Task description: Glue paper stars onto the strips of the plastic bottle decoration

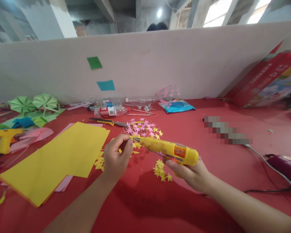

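Note:
My right hand [192,173] is wrapped round the handle of a yellow glue gun [167,149], held level with its metal nozzle pointing left. My left hand [117,155] is pinched just left of the nozzle tip; whatever lies between thumb and forefinger is too small to make out. Behind the nozzle, pink stars [144,127] are spread on the red table [184,204]. Yellow stars [162,170] lie in a small heap below the gun, and more of them sit beside my left hand.
Yellow paper sheets [60,158] cover the left, beside a second yellow glue gun [6,139] and green folded paper [23,104]. Behind are a utility knife [106,122], plastic bottles [111,111] and a blue packet [177,106]. A pixelated strip [225,131] with a cable lies right.

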`<state>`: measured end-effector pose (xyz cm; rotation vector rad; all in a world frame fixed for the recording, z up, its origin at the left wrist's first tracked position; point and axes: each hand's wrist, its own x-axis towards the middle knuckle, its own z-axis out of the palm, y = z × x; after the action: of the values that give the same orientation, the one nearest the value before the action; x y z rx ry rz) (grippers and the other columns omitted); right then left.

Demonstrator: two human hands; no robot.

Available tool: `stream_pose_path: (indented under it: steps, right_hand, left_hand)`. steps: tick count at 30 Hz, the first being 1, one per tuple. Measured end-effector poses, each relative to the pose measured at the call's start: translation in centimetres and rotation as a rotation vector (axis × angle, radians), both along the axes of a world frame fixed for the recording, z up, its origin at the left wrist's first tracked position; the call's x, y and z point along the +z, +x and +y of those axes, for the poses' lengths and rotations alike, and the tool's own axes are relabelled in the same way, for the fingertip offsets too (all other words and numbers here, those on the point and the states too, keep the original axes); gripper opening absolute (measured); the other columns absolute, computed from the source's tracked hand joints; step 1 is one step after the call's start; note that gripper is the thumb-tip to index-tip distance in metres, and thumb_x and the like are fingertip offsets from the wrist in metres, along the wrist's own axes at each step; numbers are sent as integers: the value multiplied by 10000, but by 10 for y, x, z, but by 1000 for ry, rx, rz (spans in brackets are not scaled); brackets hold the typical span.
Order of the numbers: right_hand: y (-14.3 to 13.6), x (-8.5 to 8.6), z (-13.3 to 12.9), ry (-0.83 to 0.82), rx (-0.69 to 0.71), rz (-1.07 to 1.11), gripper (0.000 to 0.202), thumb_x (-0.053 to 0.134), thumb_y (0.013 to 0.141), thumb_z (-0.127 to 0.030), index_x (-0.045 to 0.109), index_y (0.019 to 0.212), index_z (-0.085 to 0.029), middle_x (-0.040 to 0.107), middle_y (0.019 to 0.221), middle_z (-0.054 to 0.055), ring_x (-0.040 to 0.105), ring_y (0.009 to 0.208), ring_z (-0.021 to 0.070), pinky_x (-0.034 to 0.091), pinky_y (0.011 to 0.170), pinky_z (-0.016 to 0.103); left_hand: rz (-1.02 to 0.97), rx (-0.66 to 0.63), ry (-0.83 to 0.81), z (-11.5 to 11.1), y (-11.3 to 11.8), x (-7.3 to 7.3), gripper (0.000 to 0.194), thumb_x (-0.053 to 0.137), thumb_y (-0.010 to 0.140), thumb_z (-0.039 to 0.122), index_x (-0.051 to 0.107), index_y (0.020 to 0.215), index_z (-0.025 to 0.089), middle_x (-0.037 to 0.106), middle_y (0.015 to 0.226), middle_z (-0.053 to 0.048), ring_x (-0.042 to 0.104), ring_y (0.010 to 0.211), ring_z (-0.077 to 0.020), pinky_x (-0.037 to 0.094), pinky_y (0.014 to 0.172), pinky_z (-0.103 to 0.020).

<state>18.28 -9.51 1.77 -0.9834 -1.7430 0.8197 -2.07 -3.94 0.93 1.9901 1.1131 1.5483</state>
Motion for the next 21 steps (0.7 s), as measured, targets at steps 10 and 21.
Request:
stream_pose_path:
  steps: [10, 21]
  right_hand:
    - [-1, 2, 1, 3, 30, 22, 279, 518, 894, -452, 556, 761, -209, 446, 614, -28, 395, 490, 88, 364, 420, 206]
    - [0, 1, 2, 4, 31, 24, 235, 541, 880, -363, 540, 712, -199, 392, 551, -55, 361, 463, 70, 317, 399, 189]
  left_hand:
    - [-8, -17, -5, 2, 0, -2, 181, 510, 860, 247, 531, 687, 197, 518, 559, 33, 488, 518, -103, 411, 524, -223]
    - [-22, -34, -6, 1, 0, -1, 166, 505, 860, 231, 534, 700, 198, 520, 566, 32, 497, 535, -109, 414, 531, -225]
